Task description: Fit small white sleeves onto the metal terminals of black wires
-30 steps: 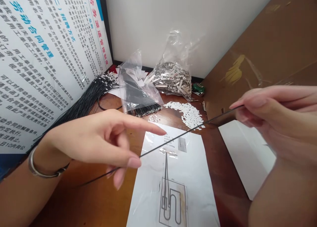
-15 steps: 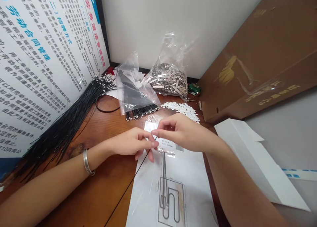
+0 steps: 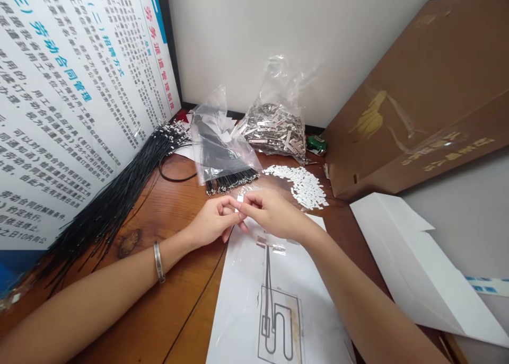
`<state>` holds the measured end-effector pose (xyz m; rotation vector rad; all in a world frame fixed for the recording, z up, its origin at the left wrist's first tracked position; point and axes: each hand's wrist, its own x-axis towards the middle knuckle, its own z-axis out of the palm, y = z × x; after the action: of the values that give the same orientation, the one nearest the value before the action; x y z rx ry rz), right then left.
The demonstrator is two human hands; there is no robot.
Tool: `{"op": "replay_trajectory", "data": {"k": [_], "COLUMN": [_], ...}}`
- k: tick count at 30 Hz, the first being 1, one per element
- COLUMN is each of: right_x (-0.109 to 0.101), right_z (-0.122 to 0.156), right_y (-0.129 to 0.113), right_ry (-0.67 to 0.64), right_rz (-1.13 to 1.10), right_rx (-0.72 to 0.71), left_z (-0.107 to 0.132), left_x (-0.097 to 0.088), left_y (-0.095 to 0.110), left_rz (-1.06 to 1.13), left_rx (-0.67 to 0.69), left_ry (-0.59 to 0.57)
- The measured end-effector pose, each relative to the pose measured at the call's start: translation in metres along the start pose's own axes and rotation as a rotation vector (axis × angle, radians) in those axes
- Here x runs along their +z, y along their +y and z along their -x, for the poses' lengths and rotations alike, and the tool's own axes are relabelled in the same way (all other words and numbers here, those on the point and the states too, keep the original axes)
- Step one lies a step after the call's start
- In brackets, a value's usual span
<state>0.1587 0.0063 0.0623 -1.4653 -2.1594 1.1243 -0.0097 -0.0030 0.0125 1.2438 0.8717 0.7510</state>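
My left hand (image 3: pixel 212 220) is closed in a pinch on a thin black cord (image 3: pixel 198 296), which trails down over the wooden table toward the lower edge. Fingertip to fingertip with it, my right hand (image 3: pixel 274 213) is pinched shut too. A small white piece (image 3: pixel 240 198) shows just above the meeting fingers; the cord's end is hidden by them. Beneath both hands lies a white sheet with a printed line drawing (image 3: pixel 278 321) under clear plastic. Just beyond the right hand is a pile of small white pieces (image 3: pixel 306 186).
A bundle of black cords with white ends (image 3: pixel 115 194) leans along the left board. At the back stand a clear bag of black cords (image 3: pixel 222 152) and a bag of metal pieces (image 3: pixel 276 131), with a green object (image 3: pixel 317 144) beside. A brown box (image 3: pixel 417 99) borders the right.
Both hands have drawn closer together, with the fingertips now touching. A white piece has come into sight between them. The view has shifted slightly.
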Motion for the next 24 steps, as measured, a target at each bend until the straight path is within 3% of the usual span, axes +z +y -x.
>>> {"op": "replay_trajectory", "data": {"k": [5,8,10,12,14,18,24], "right_x": [0.007,0.0,-0.012,-0.026,-0.039,-0.05,-0.049], "right_z": [-0.002,-0.005,-0.01,-0.019,-0.029,-0.052,-0.077], "right_y": [0.002,0.01,0.024,0.043,0.065,0.092,0.094], "right_ry": [-0.086,-0.095,0.074,0.431,0.617,0.572,0.427], "right_rz": [-0.116,-0.169,-0.158,-0.015,0.169,0.403,0.553], "right_rx": [-0.008,-0.054,-0.043,0.013,0.06,0.066,0.081], "left_z": [0.001,0.001,0.0,-0.002,-0.004,-0.004,-0.003], "left_x": [-0.001,0.0,0.0,-0.001,-0.001,-0.001,-0.001], "left_y": [0.0,0.0,-0.001,-0.002,-0.001,0.001,0.0], "left_rz": [0.071,0.083,0.061,0.034,0.007,-0.037,-0.063], "left_rx": [0.041,0.063,0.05,0.031,0.024,0.021,0.004], "left_ry": [0.003,0.012,0.004,-0.004,-0.005,-0.011,-0.027]}}
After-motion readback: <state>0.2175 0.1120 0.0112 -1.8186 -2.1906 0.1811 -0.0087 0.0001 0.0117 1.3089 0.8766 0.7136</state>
